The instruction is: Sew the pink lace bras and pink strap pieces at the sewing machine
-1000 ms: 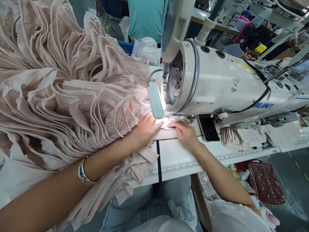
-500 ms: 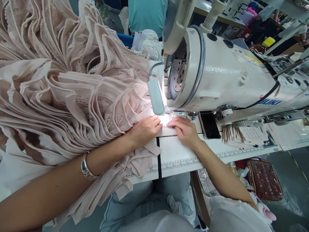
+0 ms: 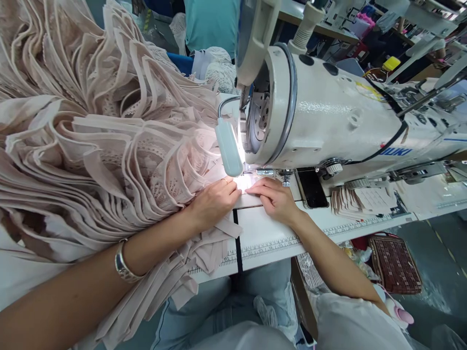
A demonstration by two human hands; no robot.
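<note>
Under the bright light by the needle of the white sewing machine (image 3: 321, 112) lies a pale piece of fabric (image 3: 243, 184), washed out by glare. My left hand (image 3: 214, 201), with a ring and a bracelet, has its fingers curled closed on the left edge of that fabric. From the right, my right hand (image 3: 275, 198) pinches its other edge, the index finger reaching toward the needle area. The small lamp (image 3: 229, 148) hangs just above my fingers and hides part of the stitching area. Beside my left hand rises a big heap of beige lace-trimmed garments (image 3: 120, 146).
A dark phone (image 3: 312, 187) lies by the machine's base, with a stack of paper tags (image 3: 361, 201) to its right. A ruler tape (image 3: 270, 248) runs along the table's front edge. Beige strips hang over that edge at left. Behind the machine is a person in teal (image 3: 210, 26).
The whole view has shifted slightly, so the machine sits a little further left. Both hands stay at the fabric by the needle, and their grip looks nearly the same.
</note>
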